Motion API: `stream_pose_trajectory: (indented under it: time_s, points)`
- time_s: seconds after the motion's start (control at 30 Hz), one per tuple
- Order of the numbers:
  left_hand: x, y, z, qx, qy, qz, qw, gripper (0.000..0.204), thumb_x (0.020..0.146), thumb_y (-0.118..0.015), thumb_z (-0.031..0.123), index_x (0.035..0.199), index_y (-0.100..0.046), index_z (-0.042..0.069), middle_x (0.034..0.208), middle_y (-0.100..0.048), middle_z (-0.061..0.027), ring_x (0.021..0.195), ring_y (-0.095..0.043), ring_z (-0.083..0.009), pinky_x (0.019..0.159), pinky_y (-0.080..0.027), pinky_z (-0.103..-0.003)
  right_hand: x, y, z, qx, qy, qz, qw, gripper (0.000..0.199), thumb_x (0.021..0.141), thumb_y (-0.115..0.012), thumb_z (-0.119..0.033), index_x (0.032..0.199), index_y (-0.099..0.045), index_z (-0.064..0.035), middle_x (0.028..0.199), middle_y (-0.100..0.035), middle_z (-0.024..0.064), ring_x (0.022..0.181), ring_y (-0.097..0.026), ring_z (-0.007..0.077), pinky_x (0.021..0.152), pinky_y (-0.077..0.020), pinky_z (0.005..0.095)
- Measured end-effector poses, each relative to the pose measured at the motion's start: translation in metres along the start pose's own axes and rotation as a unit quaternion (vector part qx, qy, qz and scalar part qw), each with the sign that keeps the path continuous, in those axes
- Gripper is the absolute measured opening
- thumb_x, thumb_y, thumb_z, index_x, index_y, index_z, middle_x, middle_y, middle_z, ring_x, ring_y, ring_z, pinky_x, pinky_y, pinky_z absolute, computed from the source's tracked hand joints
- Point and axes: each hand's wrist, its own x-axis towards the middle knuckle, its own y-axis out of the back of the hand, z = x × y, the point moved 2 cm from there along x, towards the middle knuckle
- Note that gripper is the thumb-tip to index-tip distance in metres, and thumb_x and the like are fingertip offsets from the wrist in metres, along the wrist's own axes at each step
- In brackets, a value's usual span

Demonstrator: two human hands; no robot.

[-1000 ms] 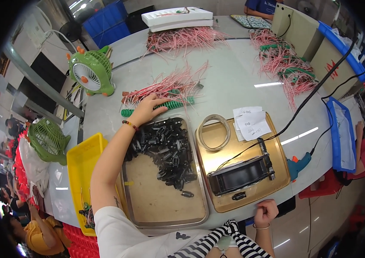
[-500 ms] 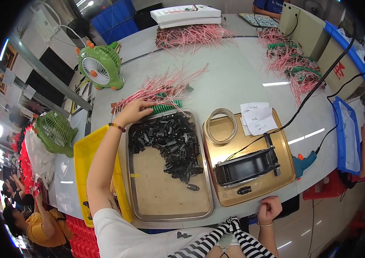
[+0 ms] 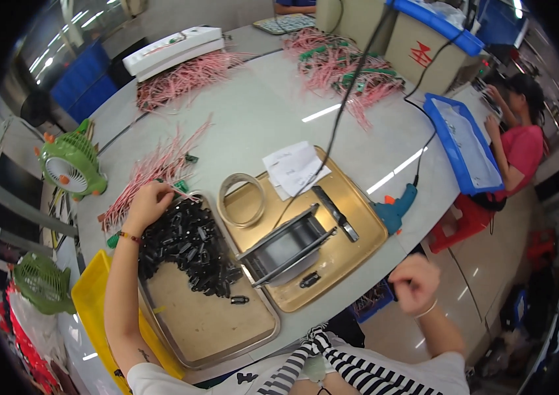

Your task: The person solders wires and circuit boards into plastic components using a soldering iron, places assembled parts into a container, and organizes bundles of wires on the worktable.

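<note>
**Tangled wires beside loose parts: snagging looks the likeliest trouble**

Pink-and-white wires (image 3: 154, 164) sprawl across the worktop (image 3: 246, 99); pulling one could drag its neighbours. At their near edge, the left hand (image 3: 151, 201) bends over a green strip (image 3: 179, 187) — its fingertips are hidden, so I cannot tell whether they grip it. Just beside, small black parts (image 3: 187, 243) lie heaped in a steel tray (image 3: 217, 332); a low wrist could scatter some. Further right, a black cable (image 3: 361, 66) hangs across the gold tray (image 3: 358, 224) and could catch a passing arm. A teal gun-shaped tool (image 3: 394, 212) sits near the worktop's edge, where a knock might tip it off. The right hand (image 3: 417, 283) is curled and blurred — whether its fingertips meet, I cannot tell.
</note>
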Motion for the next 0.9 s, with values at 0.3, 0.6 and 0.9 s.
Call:
stream_pose_trajectory:
  time_s: [0.3, 0.6, 0.9]
  points:
    - [0.009, -0.006, 0.007, -0.031, 0.004, 0.052, 0.998, 0.028, 0.082, -0.064, 0.015, 0.107, -0.067, 0.002, 0.084, -0.060, -0.0123, 0.071, -0.058, -0.0244, 0.066, -0.046, -0.035, 0.177, -0.007, 0.164, 0.038, -0.157, -0.066, 0.985, 0.043, 0.074, -0.068, -0.014, 0.114, -0.060, -0.0017, 0.112, -0.062, 0.0101, 0.104, -0.058, 0.0205, 0.086, -0.0488, 0.0334]
    - [0.006, -0.032, -0.016, -0.074, 0.088, 0.082, 0.990, 0.029, 0.084, -0.062, 0.017, 0.109, -0.063, 0.002, 0.069, -0.050, -0.0077, 0.065, -0.048, -0.0196, 0.062, -0.042, -0.032, 0.281, -0.088, 0.337, -0.395, -0.310, -0.132, 0.854, 0.092, 0.066, -0.069, -0.057, 0.139, -0.041, -0.0079, 0.146, -0.032, 0.0197, 0.137, -0.024, 0.0394, 0.107, -0.0286, 0.0540]
    - [0.008, -0.034, 0.002, -0.082, 0.084, 0.091, 0.989, 0.031, 0.079, -0.065, 0.012, 0.109, -0.060, 0.003, 0.075, -0.047, -0.0056, 0.069, -0.045, -0.0177, 0.065, -0.039, -0.031, 0.262, -0.073, 0.388, -0.394, -0.273, -0.164, 0.862, 0.064, 0.085, -0.053, -0.054, 0.131, -0.046, -0.0094, 0.132, -0.046, 0.0218, 0.120, -0.044, 0.0457, 0.098, -0.0387, 0.0539]
